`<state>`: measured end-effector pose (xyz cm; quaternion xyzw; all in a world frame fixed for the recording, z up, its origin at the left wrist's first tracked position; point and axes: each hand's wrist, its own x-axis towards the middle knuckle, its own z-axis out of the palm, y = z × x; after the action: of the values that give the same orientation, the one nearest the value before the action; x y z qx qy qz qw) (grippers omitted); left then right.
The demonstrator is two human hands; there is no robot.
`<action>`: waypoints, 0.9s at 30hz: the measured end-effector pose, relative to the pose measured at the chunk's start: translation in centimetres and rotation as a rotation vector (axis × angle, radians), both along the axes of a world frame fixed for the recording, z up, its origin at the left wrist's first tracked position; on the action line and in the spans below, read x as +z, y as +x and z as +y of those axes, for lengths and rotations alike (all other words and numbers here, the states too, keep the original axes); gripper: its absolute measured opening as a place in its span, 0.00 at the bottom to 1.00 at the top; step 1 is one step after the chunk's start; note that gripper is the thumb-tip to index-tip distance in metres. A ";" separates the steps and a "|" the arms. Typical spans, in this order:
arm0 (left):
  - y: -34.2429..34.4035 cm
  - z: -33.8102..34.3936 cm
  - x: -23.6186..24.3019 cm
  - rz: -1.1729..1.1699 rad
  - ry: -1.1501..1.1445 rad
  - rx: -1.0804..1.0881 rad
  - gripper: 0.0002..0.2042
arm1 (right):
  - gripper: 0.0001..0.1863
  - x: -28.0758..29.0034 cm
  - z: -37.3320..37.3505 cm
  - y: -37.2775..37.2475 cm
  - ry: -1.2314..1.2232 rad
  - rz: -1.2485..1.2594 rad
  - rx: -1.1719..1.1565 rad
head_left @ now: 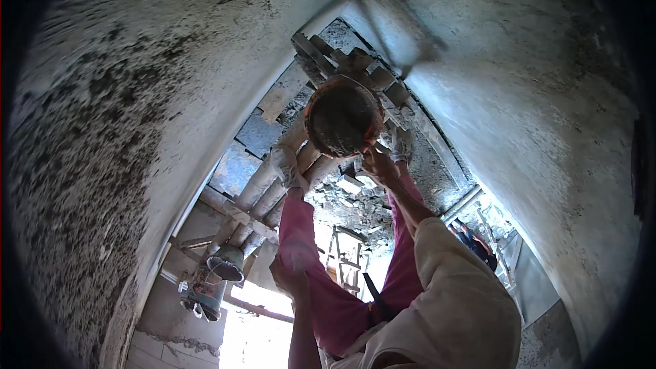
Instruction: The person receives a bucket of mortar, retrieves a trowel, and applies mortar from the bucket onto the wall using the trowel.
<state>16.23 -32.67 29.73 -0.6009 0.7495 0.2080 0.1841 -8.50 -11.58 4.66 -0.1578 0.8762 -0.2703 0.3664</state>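
Note:
A round mortar bucket (pixel 336 123), dark inside with a reddish rim, sits on wooden planks and poles between my feet. My right hand (pixel 377 167) grips its near right rim, my arm reaching down to it. My left hand (pixel 288 277) is beside my left leg, well back from the bucket, with its fingers curled; what they hold, if anything, is hidden. My pink-trousered legs straddle the poles (pixel 260 184).
Mottled plaster walls (pixel 102 130) close in on both sides. Two hanging buckets (pixel 225 266) are at lower left. Loose boards (pixel 280 96) and rubble (pixel 342 198) lie around my feet. A ladder-like frame (pixel 348 260) and a bright opening show below; a dark bundle (pixel 478 246) is at right.

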 end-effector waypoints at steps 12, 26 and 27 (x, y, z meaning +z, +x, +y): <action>1.3 -2.8 2.0 0.315 0.392 -0.171 0.39 | 0.18 49.2 4.2 -17.4 -0.068 0.220 0.555; 1.4 4.9 7.5 0.234 0.477 -0.258 0.47 | 0.25 68.9 17.1 -39.1 -0.290 0.247 -0.385; 0.7 5.2 7.4 0.208 0.500 -0.236 0.48 | 0.24 71.9 16.7 -38.4 -0.245 0.385 -0.520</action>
<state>16.90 -27.44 37.17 -0.4210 0.7547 0.4237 0.2715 -46.89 5.12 76.55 -0.0203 0.9011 -0.4232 0.0916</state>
